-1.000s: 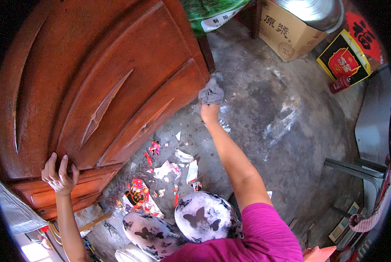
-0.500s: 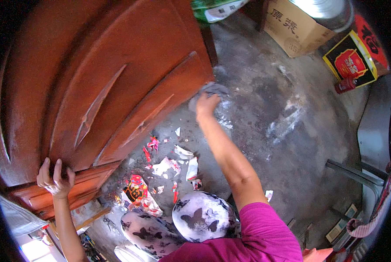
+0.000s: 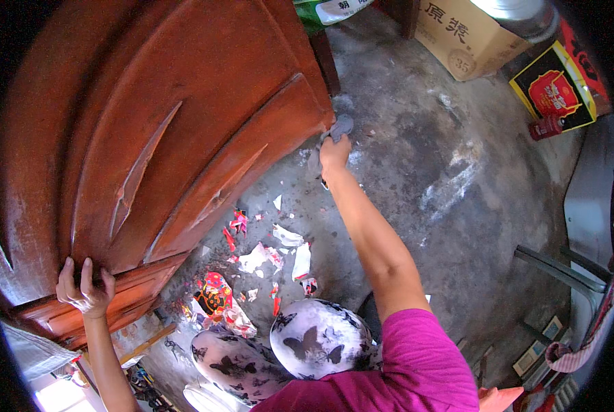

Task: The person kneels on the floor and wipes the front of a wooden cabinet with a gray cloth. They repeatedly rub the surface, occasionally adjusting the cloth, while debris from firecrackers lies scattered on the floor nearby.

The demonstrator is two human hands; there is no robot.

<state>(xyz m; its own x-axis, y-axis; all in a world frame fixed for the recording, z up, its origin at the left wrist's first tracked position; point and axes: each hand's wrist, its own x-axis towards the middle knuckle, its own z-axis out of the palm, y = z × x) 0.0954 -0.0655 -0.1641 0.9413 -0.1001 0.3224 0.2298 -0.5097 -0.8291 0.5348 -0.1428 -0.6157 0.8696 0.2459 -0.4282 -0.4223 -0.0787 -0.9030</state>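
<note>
A large reddish-brown wooden door (image 3: 204, 89) with carved curved panels fills the left. My left hand (image 3: 86, 292) rests against its lower part, fingers spread and holding nothing. With my right arm stretched far forward, my right hand (image 3: 335, 152) is closed on a grey cloth (image 3: 342, 127). Part of the cloth bunches out beyond the fingers, right by the door's outer edge near the floor; another bit hangs beside the hand.
Torn white paper scraps (image 3: 257, 257) and a red patterned paper piece (image 3: 214, 295) litter the concrete floor (image 3: 416, 185) before my knees. A cardboard box (image 3: 465, 38), a black-and-yellow box (image 3: 552, 89) and a red can (image 3: 546, 128) stand at far right. Metal chair legs (image 3: 557, 266) jut in at right.
My right hand has moved slightly forward and right with the cloth along the door's edge. The left hand stays against the door, and the view has shifted a little.
</note>
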